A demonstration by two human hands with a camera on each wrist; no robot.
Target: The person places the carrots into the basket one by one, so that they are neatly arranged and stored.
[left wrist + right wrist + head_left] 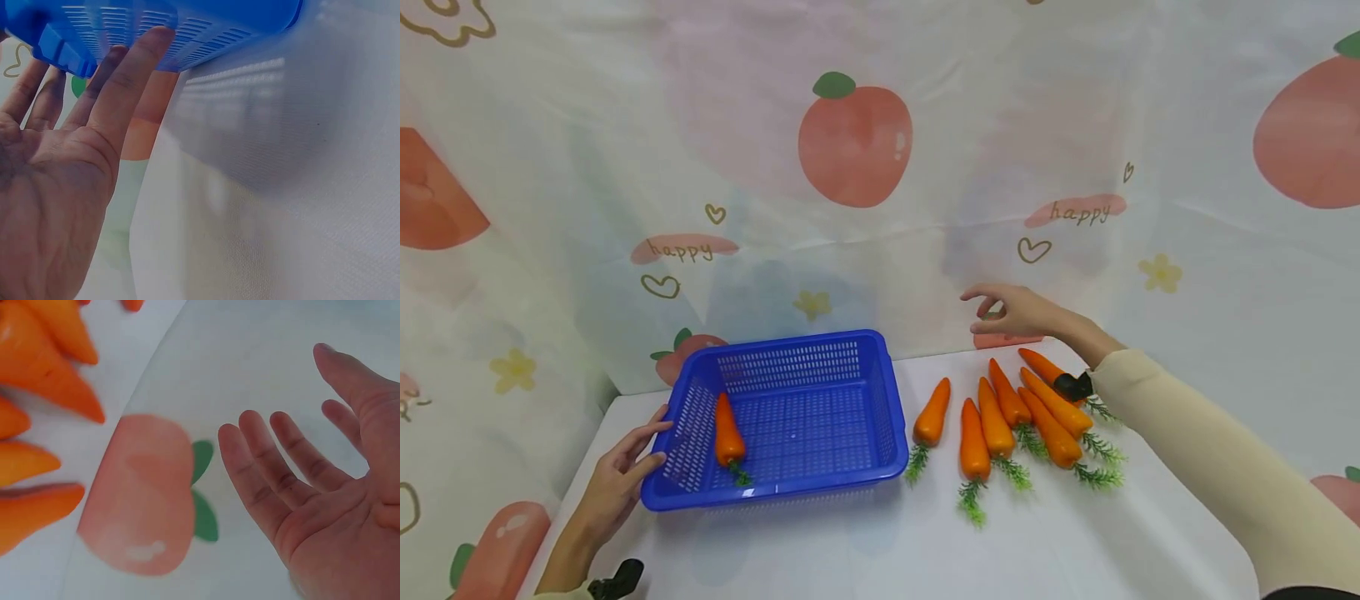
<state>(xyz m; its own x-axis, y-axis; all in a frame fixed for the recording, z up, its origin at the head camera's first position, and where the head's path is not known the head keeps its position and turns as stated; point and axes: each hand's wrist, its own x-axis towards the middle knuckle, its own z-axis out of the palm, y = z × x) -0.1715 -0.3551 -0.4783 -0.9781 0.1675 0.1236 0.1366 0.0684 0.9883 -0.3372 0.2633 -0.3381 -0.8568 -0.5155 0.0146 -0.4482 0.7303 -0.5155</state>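
My left hand (pixel 613 479) is at the left side of a blue plastic basket (pixel 775 489), its fingers extended against the rim and outer wall. In the left wrist view, the fingertips (pixel 156 37) reach the slotted blue wall. One orange carrot (pixel 727 433) with a green leafy top lies inside the basket, near its left end. My right hand (pixel 1015 310) hovers above the table's back edge, fingers loosely spread and holding nothing. Several more carrots (pixel 973 442) lie on the table right of the basket, tips pointing away from me and leafy ends nearer.
A white cloth covers the table (pixel 820 558). Behind it hangs a pale curtain (pixel 925 275) printed with fruit, hearts and flowers, close to the table's back edge. My right forearm (pixel 1210 467) passes over the right side, near the rightmost carrots.
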